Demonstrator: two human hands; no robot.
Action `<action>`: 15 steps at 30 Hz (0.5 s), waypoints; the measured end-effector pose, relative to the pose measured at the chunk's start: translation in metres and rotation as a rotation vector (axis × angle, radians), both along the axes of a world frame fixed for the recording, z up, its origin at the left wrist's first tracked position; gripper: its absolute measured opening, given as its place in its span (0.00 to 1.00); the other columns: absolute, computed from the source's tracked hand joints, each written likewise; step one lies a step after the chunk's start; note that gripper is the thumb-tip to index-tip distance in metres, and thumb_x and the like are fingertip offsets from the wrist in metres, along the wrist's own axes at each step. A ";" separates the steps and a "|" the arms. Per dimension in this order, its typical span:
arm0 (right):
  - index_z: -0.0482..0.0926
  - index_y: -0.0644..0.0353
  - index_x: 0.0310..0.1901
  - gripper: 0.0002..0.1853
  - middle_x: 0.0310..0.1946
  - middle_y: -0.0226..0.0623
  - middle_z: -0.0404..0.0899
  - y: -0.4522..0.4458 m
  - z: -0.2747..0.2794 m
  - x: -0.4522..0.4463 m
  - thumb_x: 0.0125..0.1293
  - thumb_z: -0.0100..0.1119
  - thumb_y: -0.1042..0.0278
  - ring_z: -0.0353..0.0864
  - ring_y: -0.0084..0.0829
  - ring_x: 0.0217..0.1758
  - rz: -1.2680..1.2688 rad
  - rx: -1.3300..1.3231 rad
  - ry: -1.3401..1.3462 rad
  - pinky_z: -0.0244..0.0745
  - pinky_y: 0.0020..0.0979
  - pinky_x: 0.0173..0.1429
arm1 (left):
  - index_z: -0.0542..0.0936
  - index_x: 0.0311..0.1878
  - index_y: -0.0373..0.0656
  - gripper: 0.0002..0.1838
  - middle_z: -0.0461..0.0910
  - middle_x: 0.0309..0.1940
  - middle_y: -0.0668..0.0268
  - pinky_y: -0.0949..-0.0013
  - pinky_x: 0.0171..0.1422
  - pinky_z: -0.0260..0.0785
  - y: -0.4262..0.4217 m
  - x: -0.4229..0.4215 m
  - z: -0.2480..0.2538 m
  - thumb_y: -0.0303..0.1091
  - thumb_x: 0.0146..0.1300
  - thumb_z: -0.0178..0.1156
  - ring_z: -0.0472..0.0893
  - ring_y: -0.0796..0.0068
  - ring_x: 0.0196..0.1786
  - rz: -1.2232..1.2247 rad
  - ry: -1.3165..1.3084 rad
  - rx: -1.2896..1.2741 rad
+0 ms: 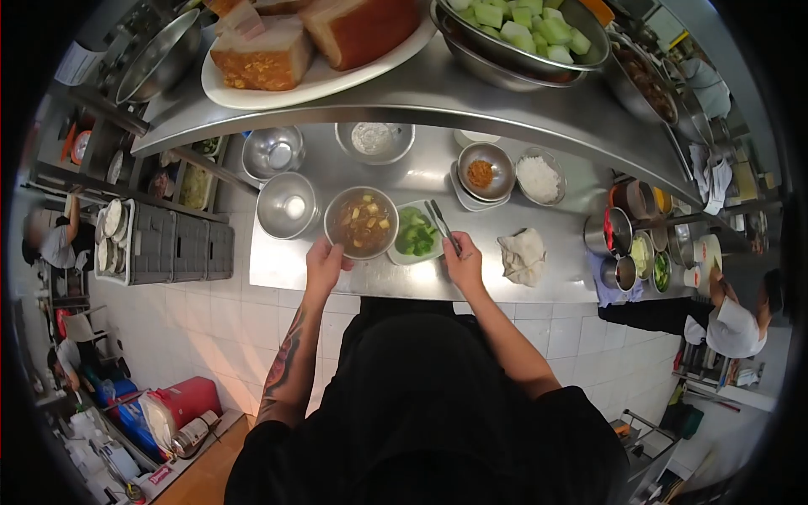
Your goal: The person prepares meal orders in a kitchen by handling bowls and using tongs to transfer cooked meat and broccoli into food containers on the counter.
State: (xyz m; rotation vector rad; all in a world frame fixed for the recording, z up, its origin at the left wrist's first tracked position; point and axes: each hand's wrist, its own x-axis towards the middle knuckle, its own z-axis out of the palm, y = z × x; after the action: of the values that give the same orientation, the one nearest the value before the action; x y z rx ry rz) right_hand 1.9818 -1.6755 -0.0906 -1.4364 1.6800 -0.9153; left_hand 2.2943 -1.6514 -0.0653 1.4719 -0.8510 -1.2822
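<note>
My left hand grips the near-left rim of a metal bowl that holds a brown saucy mix with pale yellow chunks. In my right hand is a pair of dark tongs, pointing away from me. The tongs lie over the right edge of a white dish of green broccoli, which sits right beside the bowl. My right fingers are wrapped round the tongs' near end, close to that dish. A crumpled pale cloth lies to the right of my right hand.
Metal bowls stand left on the steel table. Behind are a bowl of orange-brown crumbs and a bowl of white grains. An overhead shelf carries a platter of meat. A co-worker stands at far right.
</note>
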 end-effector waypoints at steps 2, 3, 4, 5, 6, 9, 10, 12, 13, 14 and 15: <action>0.79 0.65 0.47 0.13 0.26 0.40 0.82 0.012 0.002 0.008 0.70 0.63 0.63 0.82 0.30 0.29 -0.082 0.054 -0.262 0.76 0.32 0.37 | 0.76 0.56 0.28 0.15 0.84 0.34 0.56 0.71 0.32 0.79 -0.014 -0.002 -0.004 0.26 0.70 0.52 0.84 0.72 0.28 -0.052 -0.063 -0.020; 0.79 0.66 0.48 0.13 0.28 0.39 0.83 0.017 0.004 0.009 0.70 0.63 0.64 0.83 0.30 0.30 -0.084 0.084 -0.321 0.77 0.32 0.37 | 0.76 0.49 0.34 0.08 0.83 0.32 0.61 0.73 0.30 0.79 -0.020 -0.007 0.004 0.25 0.71 0.52 0.82 0.77 0.26 -0.045 -0.077 -0.051; 0.79 0.66 0.48 0.13 0.28 0.39 0.83 0.019 0.007 0.007 0.70 0.63 0.64 0.83 0.30 0.30 -0.083 0.082 -0.321 0.77 0.32 0.37 | 0.76 0.49 0.34 0.08 0.83 0.32 0.61 0.73 0.30 0.79 -0.025 -0.008 0.002 0.25 0.71 0.52 0.82 0.77 0.26 -0.044 -0.077 -0.053; 0.79 0.66 0.49 0.13 0.28 0.39 0.83 0.020 0.011 0.002 0.70 0.63 0.64 0.83 0.29 0.30 -0.061 -0.008 -0.207 0.77 0.33 0.37 | 0.76 0.48 0.34 0.08 0.82 0.31 0.61 0.74 0.30 0.78 -0.031 -0.008 -0.002 0.25 0.71 0.52 0.82 0.77 0.26 -0.075 -0.098 -0.065; 0.80 0.66 0.49 0.13 0.29 0.39 0.83 0.020 0.021 -0.001 0.70 0.63 0.64 0.84 0.29 0.31 -0.039 -0.097 -0.093 0.77 0.33 0.36 | 0.75 0.48 0.35 0.07 0.82 0.31 0.62 0.74 0.30 0.78 -0.035 -0.008 -0.005 0.26 0.71 0.52 0.82 0.78 0.26 -0.104 -0.119 -0.076; 0.82 0.64 0.49 0.13 0.30 0.41 0.83 -0.001 0.087 -0.001 0.68 0.64 0.66 0.84 0.39 0.31 0.187 -0.278 0.095 0.78 0.37 0.37 | 0.76 0.45 0.35 0.05 0.81 0.28 0.64 0.76 0.29 0.77 -0.041 -0.015 0.003 0.26 0.71 0.53 0.81 0.80 0.25 -0.113 -0.177 -0.137; 0.82 0.63 0.49 0.12 0.30 0.42 0.83 -0.011 0.103 -0.002 0.67 0.65 0.67 0.84 0.43 0.31 0.328 -0.341 0.213 0.78 0.38 0.37 | 0.76 0.44 0.35 0.04 0.80 0.27 0.66 0.77 0.28 0.76 -0.042 -0.018 0.004 0.26 0.71 0.54 0.81 0.81 0.25 -0.137 -0.238 -0.175; 0.83 0.61 0.47 0.11 0.31 0.44 0.82 -0.035 0.126 0.000 0.65 0.65 0.68 0.83 0.48 0.32 0.327 -0.389 0.259 0.78 0.41 0.37 | 0.76 0.42 0.35 0.04 0.78 0.26 0.67 0.77 0.28 0.76 -0.045 -0.024 0.014 0.26 0.71 0.55 0.81 0.82 0.24 -0.158 -0.274 -0.178; 0.83 0.60 0.47 0.11 0.31 0.44 0.82 -0.047 0.133 0.001 0.64 0.65 0.69 0.83 0.48 0.32 0.382 -0.428 0.356 0.78 0.42 0.36 | 0.76 0.40 0.36 0.04 0.77 0.25 0.69 0.77 0.28 0.75 -0.045 -0.026 0.017 0.26 0.71 0.56 0.80 0.83 0.24 -0.174 -0.314 -0.178; 0.83 0.60 0.46 0.10 0.31 0.44 0.82 -0.056 0.136 0.002 0.64 0.64 0.69 0.83 0.48 0.32 0.435 -0.466 0.453 0.78 0.43 0.36 | 0.76 0.40 0.36 0.04 0.77 0.25 0.69 0.77 0.28 0.75 -0.045 -0.028 0.016 0.26 0.71 0.56 0.80 0.83 0.24 -0.176 -0.315 -0.179; 0.83 0.59 0.41 0.07 0.30 0.44 0.82 -0.062 0.136 0.004 0.62 0.63 0.69 0.83 0.49 0.32 0.458 -0.499 0.457 0.77 0.46 0.36 | 0.76 0.38 0.36 0.05 0.76 0.24 0.69 0.77 0.27 0.75 -0.046 -0.030 0.014 0.26 0.70 0.56 0.80 0.83 0.23 -0.184 -0.363 -0.219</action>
State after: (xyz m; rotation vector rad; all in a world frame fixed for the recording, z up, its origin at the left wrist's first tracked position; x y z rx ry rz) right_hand 1.9862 -1.7380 0.0458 -2.3945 1.3636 -0.8104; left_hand 2.2644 -1.6971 -0.0511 1.4964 -1.3489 -1.0242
